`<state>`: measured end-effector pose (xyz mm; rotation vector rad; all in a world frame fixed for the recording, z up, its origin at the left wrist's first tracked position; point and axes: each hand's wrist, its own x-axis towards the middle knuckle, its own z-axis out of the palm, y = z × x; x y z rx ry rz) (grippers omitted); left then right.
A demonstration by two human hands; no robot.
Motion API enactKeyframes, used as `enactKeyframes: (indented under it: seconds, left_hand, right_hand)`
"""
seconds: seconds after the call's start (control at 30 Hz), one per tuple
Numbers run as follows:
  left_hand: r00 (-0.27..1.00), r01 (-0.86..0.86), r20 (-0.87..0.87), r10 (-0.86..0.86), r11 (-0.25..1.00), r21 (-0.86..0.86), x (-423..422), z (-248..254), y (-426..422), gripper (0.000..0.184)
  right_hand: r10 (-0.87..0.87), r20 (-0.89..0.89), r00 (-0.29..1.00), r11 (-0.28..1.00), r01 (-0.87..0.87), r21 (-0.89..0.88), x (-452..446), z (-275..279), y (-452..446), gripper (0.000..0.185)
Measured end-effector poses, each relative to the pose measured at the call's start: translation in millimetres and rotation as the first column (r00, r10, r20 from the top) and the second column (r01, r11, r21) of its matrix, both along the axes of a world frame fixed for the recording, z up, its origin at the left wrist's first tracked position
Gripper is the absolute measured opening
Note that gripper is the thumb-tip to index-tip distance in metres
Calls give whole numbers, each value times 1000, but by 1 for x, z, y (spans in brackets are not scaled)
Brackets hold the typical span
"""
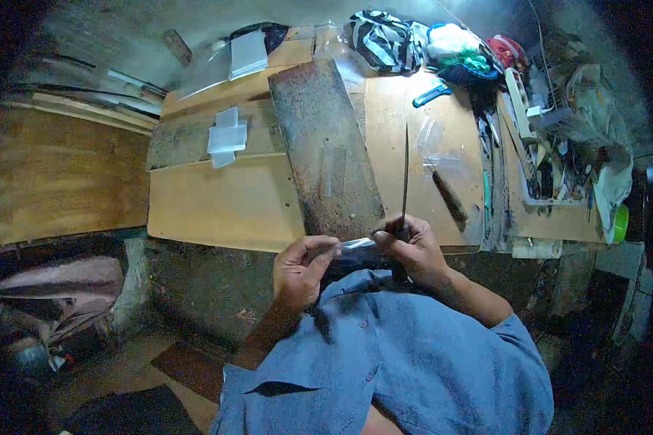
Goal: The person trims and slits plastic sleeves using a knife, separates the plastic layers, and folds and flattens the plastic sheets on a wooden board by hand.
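Near my chest, a shiny clear plastic strip [357, 244] is stretched between my two hands. My left hand [302, 270] pinches its left end. The fingers of my right hand [413, 250] close on the other end and also grip a long thin-bladed knife [405, 170], its blade pointing up and away from me. Just beyond the hands lies a dark, worn board [312, 109] with a small clear piece [333, 172] on it. Right of the blade is a tool with a dark wooden handle [450, 197], near some thin clear plastic pieces [429, 134].
Small translucent sheets [227, 136] are piled on the table [218, 206] at the left; a larger white stack [249, 54] lies at the back. A blue utility knife [432, 96] and bundled bags [388, 43] are at the back right. A white tool basket [559, 201] stands far right.
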<state>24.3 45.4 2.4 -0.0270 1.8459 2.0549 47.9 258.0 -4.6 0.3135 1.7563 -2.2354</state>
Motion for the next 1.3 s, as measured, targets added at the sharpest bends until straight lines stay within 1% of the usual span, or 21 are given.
enactKeyframes:
  seconds: [0.03,0.07,0.13,0.2,0.23,0.3,0.33,0.47,0.53,0.67,0.73,0.77,0.8,0.87,0.9,0.93,1.0,1.03,1.1,1.23,1.3]
  left_hand:
    - [989,-8,-148,7,1000,-1,0,-1,0,11]
    - [989,-8,-149,8,1000,-1,-1,-1,-1,11]
    - [856,-59,-513,-66,973,-223,-4,0,-3,16]
    - [848,-48,-525,-77,974,-221,-3,4,-4,18]
    - [839,-37,-536,-89,975,-219,-2,6,-4,20]
    - [787,-34,-606,-115,973,-229,-5,4,-4,20]
    - [728,-31,-670,-142,971,-239,-7,4,-4,20]
    - [705,52,-678,-207,969,-241,-10,2,-7,23]
    - [710,75,-646,-279,943,-325,-10,5,-9,20]
    - [790,59,-569,-229,951,-302,1,-7,-8,27]
    - [932,-53,-362,17,995,-89,0,-9,1,47]
    - [977,4,-214,-2,1000,8,-1,-3,-2,63]
    - [977,4,-214,-2,1000,8,-3,-3,-2,63]
    - [997,-80,30,76,980,182,-4,-6,-2,62]
    - [994,-69,107,38,951,302,-4,-8,-7,56]
    - [993,-69,108,38,950,303,-4,-8,-9,56]
    - [984,25,147,-104,887,460,-4,-8,-12,51]
    - [984,24,147,-103,887,460,-2,-6,-11,51]
    - [991,69,100,-88,982,176,1,0,-8,37]
    - [985,75,154,-79,997,32,1,1,-3,25]
    - [979,-6,203,10,1000,-19,0,1,-1,17]
  right_hand:
    - [1,-2,1000,1000,-1,0,-1,2,-2,11]
    - [-37,-12,999,999,36,-31,-2,3,-4,13]
    - [-74,-22,997,995,73,-61,-4,10,-4,15]
    - [-54,184,981,961,101,-257,-5,19,-2,19]
    - [-54,185,981,961,101,-256,-4,16,-1,19]
    - [8,239,971,906,95,-414,-1,8,1,24]
    - [7,239,971,905,95,-414,-1,9,1,24]
    - [30,165,986,953,21,-301,-3,13,-2,29]
    - [28,135,990,957,12,-290,-4,12,-3,30]
    - [-22,108,994,972,46,-229,-4,9,-3,34]
    - [-53,111,992,978,74,-196,-4,9,-4,34]
    - [-87,87,992,982,100,-162,-4,8,-5,33]
    - [-120,61,991,983,127,-129,-5,7,-5,32]
    - [-114,58,992,987,120,-111,-6,12,-4,32]
    - [-107,56,993,989,112,-93,-6,14,-4,32]
    - [-107,56,993,989,112,-92,-6,14,-4,32]
    - [-116,58,992,992,118,-39,-5,12,-5,33]
    - [-115,59,992,992,117,-38,-6,15,-6,33]
    - [-109,96,989,993,113,-33,-8,24,-6,34]
    - [-93,103,990,995,97,-32,-7,18,-6,39]
    - [-53,65,996,995,58,-81,-8,19,-5,48]
